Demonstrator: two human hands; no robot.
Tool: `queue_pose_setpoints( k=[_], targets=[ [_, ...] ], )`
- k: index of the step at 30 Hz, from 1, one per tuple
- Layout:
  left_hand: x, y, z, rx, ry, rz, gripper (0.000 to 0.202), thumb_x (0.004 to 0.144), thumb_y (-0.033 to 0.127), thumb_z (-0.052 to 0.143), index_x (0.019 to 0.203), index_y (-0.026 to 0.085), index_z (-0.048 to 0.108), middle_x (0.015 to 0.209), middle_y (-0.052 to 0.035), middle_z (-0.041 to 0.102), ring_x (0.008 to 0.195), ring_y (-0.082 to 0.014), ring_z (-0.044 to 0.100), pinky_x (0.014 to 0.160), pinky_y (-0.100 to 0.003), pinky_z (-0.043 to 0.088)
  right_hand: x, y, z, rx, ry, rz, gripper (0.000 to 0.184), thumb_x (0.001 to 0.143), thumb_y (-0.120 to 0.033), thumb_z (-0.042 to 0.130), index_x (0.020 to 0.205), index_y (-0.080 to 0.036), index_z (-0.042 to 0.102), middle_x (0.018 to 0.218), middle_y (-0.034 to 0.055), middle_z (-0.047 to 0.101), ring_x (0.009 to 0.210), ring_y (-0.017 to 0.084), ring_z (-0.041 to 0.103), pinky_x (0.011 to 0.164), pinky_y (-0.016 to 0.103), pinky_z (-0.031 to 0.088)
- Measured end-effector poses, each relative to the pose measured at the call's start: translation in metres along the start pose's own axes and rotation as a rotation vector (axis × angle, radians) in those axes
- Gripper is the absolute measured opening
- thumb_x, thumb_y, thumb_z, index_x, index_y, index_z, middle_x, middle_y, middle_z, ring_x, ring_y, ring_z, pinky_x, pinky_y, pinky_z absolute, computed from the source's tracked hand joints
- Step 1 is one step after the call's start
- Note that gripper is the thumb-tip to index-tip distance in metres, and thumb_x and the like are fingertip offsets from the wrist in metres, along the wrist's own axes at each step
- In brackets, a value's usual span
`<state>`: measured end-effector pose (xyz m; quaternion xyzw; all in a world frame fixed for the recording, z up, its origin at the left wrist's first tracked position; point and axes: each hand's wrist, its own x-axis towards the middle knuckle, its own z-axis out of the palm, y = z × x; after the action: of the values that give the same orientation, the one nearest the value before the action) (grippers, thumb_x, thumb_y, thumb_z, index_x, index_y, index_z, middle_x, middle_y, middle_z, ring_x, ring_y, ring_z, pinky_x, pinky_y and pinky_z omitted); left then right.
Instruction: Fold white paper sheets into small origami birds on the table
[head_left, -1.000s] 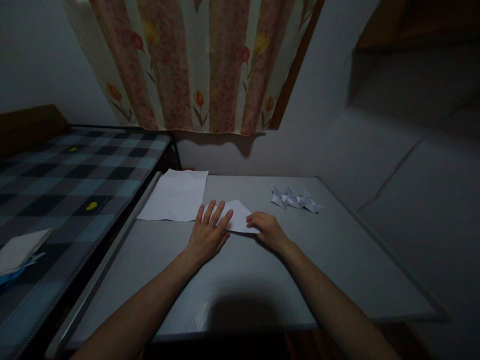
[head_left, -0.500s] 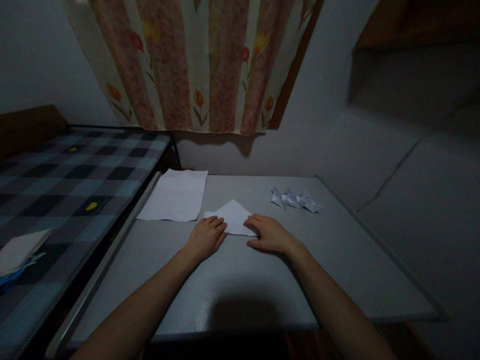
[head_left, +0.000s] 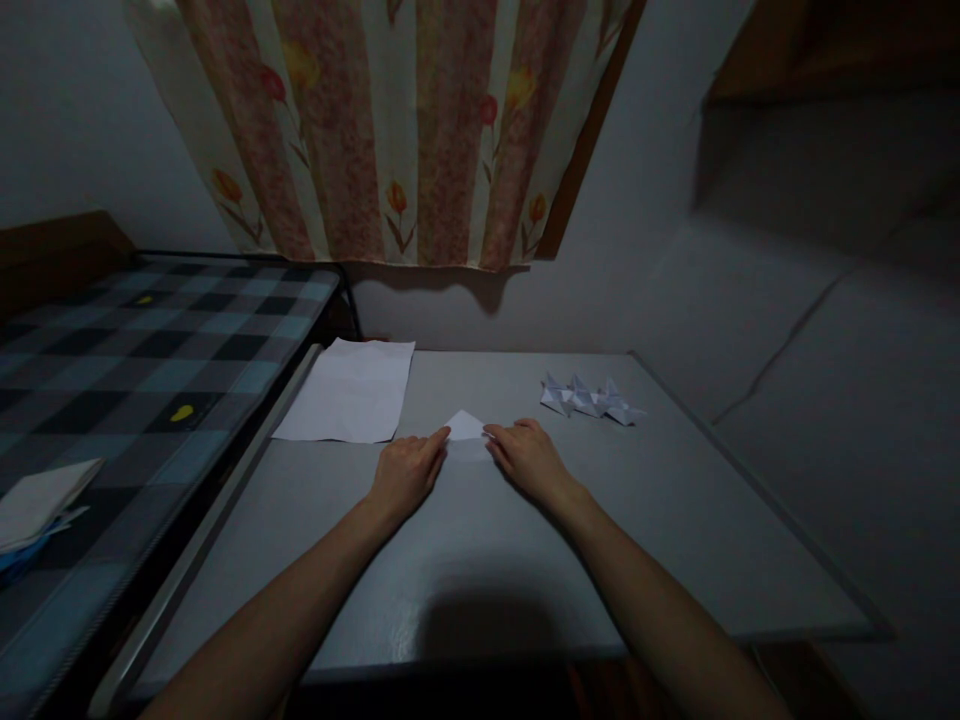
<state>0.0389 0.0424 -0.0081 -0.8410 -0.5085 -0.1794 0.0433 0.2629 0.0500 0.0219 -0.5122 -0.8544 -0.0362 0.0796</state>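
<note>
Between my hands, near the middle of the table, is a folded sheet of white paper (head_left: 466, 429) with its point facing away from me. My left hand (head_left: 409, 470) is closed at the paper's left side, the index finger and thumb on its edge. On the opposite side my right hand (head_left: 527, 460) grips the edge in the same way. Its lower part lies partly hidden by my fingers. Several folded white paper boats (head_left: 589, 397) stand in a row on the table, beyond my right hand.
A stack or sheet of white paper (head_left: 349, 390) lies at the table's back left. The grey table (head_left: 675, 540) meets the wall at its far edge. Left of it stands a bed with a checked cover (head_left: 247, 330). A patterned curtain (head_left: 397, 130) hangs behind.
The paper's visible shape is smaller, with its top point lower. My fingers have gone from lying flat on it to gripping its two sides, and my right hand is slightly further left.
</note>
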Motion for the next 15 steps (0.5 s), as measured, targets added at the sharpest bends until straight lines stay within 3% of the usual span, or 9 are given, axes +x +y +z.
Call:
queue_pose_setpoints(
  k=[5,9,12,15],
  targets=[
    [0.004,0.002,-0.003,0.04,0.09,0.004,0.039,0.088,0.027,0.054,0.126,0.02,0.053,0.109,-0.0112,0.064,0.099,-0.0266,0.057,0.082,-0.039,0.045,0.0,0.001,0.005,-0.057,0.09,0.021,0.031,0.089,-0.027,0.057,0.119,-0.019,0.057,0.109,0.0115,0.067,0.106,0.027,0.057,0.101,0.049,0.031],
    [0.006,0.002,-0.003,0.038,0.173,0.129,0.035,0.088,0.022,0.054,0.123,0.025,0.056,0.129,-0.0096,0.055,0.119,-0.0293,0.047,0.096,-0.045,0.04,0.0,-0.003,0.012,-0.073,0.166,-0.163,0.031,0.092,-0.018,0.049,0.122,-0.019,0.057,0.129,0.0106,0.058,0.124,0.026,0.046,0.109,0.049,0.027],
    [0.006,0.002,0.001,0.011,0.085,0.28,0.027,0.089,0.02,0.054,0.115,0.025,0.062,0.121,-0.0074,0.061,0.117,-0.0256,0.051,0.096,-0.042,0.042,0.0,-0.009,0.021,-0.048,0.08,-0.322,0.031,0.094,-0.016,0.044,0.121,-0.013,0.059,0.125,0.0117,0.061,0.12,0.023,0.052,0.105,0.039,0.036],
    [0.006,0.002,0.004,-0.007,-0.035,0.312,0.02,0.089,0.019,0.054,0.105,0.021,0.065,0.111,-0.0069,0.067,0.107,-0.0224,0.059,0.088,-0.037,0.048,-0.001,-0.012,0.026,0.017,0.011,-0.312,0.032,0.095,-0.017,0.042,0.12,-0.012,0.061,0.123,0.0123,0.063,0.114,0.021,0.058,0.1,0.035,0.043]
  ],
)
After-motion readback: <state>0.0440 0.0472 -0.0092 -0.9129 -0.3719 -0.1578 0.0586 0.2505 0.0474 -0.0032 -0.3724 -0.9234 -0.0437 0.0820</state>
